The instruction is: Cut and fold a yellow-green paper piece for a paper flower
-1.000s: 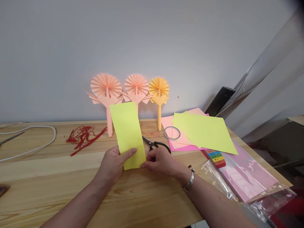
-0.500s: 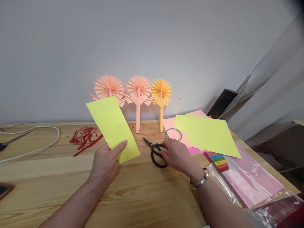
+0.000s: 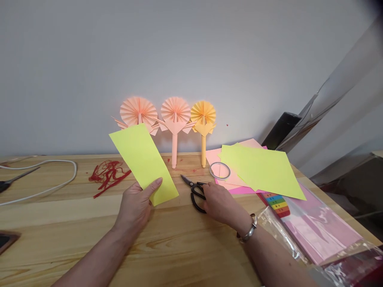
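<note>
A yellow-green paper rectangle (image 3: 140, 155) is pinched in my left hand (image 3: 136, 205), the thumb on its face and the fingers behind. It tilts up above the table. My right hand (image 3: 221, 201) closes over the handles of black-handled scissors (image 3: 197, 195), which lie with their blades pointing to the far left; its fingertips are partly hidden. A thin roll of tape (image 3: 220, 170) lies just beyond this hand. Against the wall stand three folded-paper fans, two peach (image 3: 175, 111) and one orange (image 3: 203, 113); the paper covers part of the leftmost fan (image 3: 138, 109).
Yellow-green sheets (image 3: 266, 169) overlap pink paper at the right, beside a plastic-wrapped pink pack (image 3: 323, 223). Tangled red string (image 3: 109, 175), a white cable (image 3: 60, 161) and another pair of scissors (image 3: 18, 177) lie to the left. A dark phone-like object (image 3: 6, 241) sits at the left edge.
My right hand has moved slightly left and down, from beside the tape roll onto the scissors' handles. The left hand and its paper stay nearly still.
</note>
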Tool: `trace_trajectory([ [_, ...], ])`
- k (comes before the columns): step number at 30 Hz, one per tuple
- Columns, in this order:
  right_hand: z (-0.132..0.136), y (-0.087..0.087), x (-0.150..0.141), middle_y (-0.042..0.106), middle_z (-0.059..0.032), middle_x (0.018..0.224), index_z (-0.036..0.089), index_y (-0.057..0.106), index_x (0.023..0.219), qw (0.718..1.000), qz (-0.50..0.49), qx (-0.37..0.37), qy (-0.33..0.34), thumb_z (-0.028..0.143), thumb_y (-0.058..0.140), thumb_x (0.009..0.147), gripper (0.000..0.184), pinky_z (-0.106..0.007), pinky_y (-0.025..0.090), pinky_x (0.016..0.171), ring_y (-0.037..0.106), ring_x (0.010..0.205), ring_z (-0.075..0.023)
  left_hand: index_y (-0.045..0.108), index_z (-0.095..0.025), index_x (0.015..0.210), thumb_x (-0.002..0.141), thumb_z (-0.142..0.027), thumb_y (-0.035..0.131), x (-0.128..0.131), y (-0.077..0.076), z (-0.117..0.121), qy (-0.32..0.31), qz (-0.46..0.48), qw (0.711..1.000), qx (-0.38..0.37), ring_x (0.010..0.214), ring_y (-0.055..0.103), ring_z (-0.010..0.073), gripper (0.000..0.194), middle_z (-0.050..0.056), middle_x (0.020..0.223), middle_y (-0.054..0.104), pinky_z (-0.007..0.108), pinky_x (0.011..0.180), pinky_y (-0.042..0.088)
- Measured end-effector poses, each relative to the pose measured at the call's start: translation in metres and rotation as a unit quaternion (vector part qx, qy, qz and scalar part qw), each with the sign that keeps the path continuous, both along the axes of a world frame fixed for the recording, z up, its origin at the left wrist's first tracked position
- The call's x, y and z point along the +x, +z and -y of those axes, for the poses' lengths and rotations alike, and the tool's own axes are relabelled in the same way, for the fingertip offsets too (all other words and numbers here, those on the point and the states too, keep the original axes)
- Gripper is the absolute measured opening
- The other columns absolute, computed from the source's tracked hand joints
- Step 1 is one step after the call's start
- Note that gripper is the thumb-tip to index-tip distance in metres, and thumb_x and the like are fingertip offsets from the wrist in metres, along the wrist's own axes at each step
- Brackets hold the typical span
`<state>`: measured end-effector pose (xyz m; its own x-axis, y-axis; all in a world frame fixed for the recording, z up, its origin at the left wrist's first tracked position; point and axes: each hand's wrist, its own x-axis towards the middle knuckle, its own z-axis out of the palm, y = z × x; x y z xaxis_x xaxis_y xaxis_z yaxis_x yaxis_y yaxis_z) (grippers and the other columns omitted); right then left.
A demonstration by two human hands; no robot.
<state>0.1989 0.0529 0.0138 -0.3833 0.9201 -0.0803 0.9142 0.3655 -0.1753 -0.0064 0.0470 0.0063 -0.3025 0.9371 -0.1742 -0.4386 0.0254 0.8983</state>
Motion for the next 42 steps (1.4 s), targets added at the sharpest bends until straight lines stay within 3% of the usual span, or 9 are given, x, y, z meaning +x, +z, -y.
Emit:
trace_trajectory([
  [3, -0.001, -0.001, 0.000, 0.061, -0.0096, 0.084, 0.014, 0.055, 0.082, 0.998, -0.052, 0.008, -0.020, 0.013, 0.052, 0.074, 0.009, -0.026, 0.031, 0.056, 0.055, 0.072, -0.0187, 0.072, -0.023, 0.085, 0.066, -0.022, 0.075, -0.002, -0.001, -0.001, -0.001, 0.002, 1.000, -0.004, 0.092, 0.066, 0.0271, 0.020, 0.002, 0.096, 0.075, 0.038, 0.077, 0.055],
  [6, -0.004, 0.001, 0.001, 0.056, -0.0030, 0.073, 0.017, 0.051, 0.075, 0.982, -0.186, -0.012, -0.039, 0.026, 0.052, 0.080, 0.011, -0.024, 0.030, 0.052, 0.048, 0.062, -0.0136, 0.072, -0.021, 0.083, 0.066, -0.022, 0.075, -0.005, -0.001, -0.002, -0.007, 0.006, 1.000, 0.001, 0.088, 0.067, 0.0268, 0.017, 0.004, 0.098, 0.074, 0.037, 0.074, 0.055],
  [11, -0.008, 0.002, 0.001, 0.048, 0.0024, 0.068, 0.017, 0.048, 0.074, 0.881, -0.428, -0.199, -0.015, 0.038, 0.067, 0.071, 0.029, -0.022, 0.035, 0.054, 0.044, 0.060, -0.0103, 0.072, -0.020, 0.085, 0.065, -0.018, 0.075, -0.010, 0.003, -0.005, 0.001, 0.047, 0.999, 0.011, 0.079, 0.068, 0.0202, 0.020, 0.005, 0.095, 0.075, 0.029, 0.069, 0.055],
  [13, -0.006, 0.002, -0.001, 0.050, 0.0015, 0.074, 0.017, 0.051, 0.086, 0.841, -0.493, -0.223, 0.002, 0.033, 0.071, 0.068, 0.031, -0.023, 0.038, 0.058, 0.046, 0.065, -0.0111, 0.071, -0.019, 0.088, 0.064, -0.018, 0.076, -0.011, 0.005, -0.005, 0.008, 0.068, 0.998, 0.010, 0.074, 0.068, 0.0186, 0.024, 0.005, 0.092, 0.075, 0.027, 0.066, 0.055],
  [17, 0.004, 0.009, -0.004, 0.042, 0.0030, 0.070, 0.017, 0.048, 0.084, 0.803, -0.529, -0.265, 0.073, 0.042, 0.073, 0.065, 0.040, -0.022, 0.034, 0.055, 0.037, 0.062, -0.0097, 0.070, -0.017, 0.090, 0.064, -0.017, 0.075, -0.012, 0.008, -0.006, 0.014, 0.089, 0.996, 0.016, 0.073, 0.068, 0.0176, 0.026, 0.005, 0.091, 0.075, 0.026, 0.066, 0.056],
  [19, 0.009, 0.013, -0.003, 0.041, 0.0017, 0.073, 0.017, 0.047, 0.084, 0.802, -0.526, -0.249, 0.134, 0.056, 0.069, 0.064, 0.050, -0.023, 0.033, 0.056, 0.035, 0.063, -0.0102, 0.070, -0.017, 0.091, 0.066, -0.016, 0.074, -0.013, 0.010, -0.006, 0.017, 0.094, 0.995, 0.019, 0.073, 0.068, 0.0168, 0.025, 0.005, 0.091, 0.075, 0.025, 0.067, 0.056],
  [23, 0.011, 0.015, -0.002, 0.044, -0.0018, 0.074, 0.015, 0.049, 0.084, 0.811, -0.478, -0.264, 0.208, 0.076, 0.036, 0.075, 0.064, -0.026, 0.036, 0.060, 0.040, 0.065, -0.0123, 0.069, -0.017, 0.093, 0.070, -0.014, 0.070, -0.016, 0.008, -0.009, 0.023, 0.104, 0.994, 0.019, 0.073, 0.068, 0.0158, 0.024, 0.004, 0.089, 0.075, 0.025, 0.069, 0.057],
  [29, 0.006, 0.005, -0.003, 0.047, -0.0026, 0.066, 0.013, 0.050, 0.081, 0.808, -0.418, -0.306, 0.281, 0.071, 0.015, 0.084, 0.069, -0.025, 0.038, 0.054, 0.045, 0.057, -0.0116, 0.070, -0.016, 0.094, 0.073, -0.016, 0.068, -0.022, -0.004, -0.014, 0.021, 0.128, 0.992, -0.001, 0.082, 0.069, 0.0185, 0.021, 0.007, 0.100, 0.073, 0.029, 0.076, 0.057],
  [42, 0.004, 0.001, -0.001, 0.049, -0.0032, 0.066, 0.012, 0.052, 0.086, 0.821, -0.397, -0.299, 0.281, 0.068, 0.014, 0.087, 0.068, -0.023, 0.039, 0.053, 0.047, 0.057, -0.0112, 0.070, -0.016, 0.092, 0.073, -0.014, 0.067, -0.019, -0.003, -0.013, 0.025, 0.126, 0.992, 0.013, 0.077, 0.069, 0.0183, 0.019, 0.007, 0.095, 0.074, 0.029, 0.074, 0.057],
])
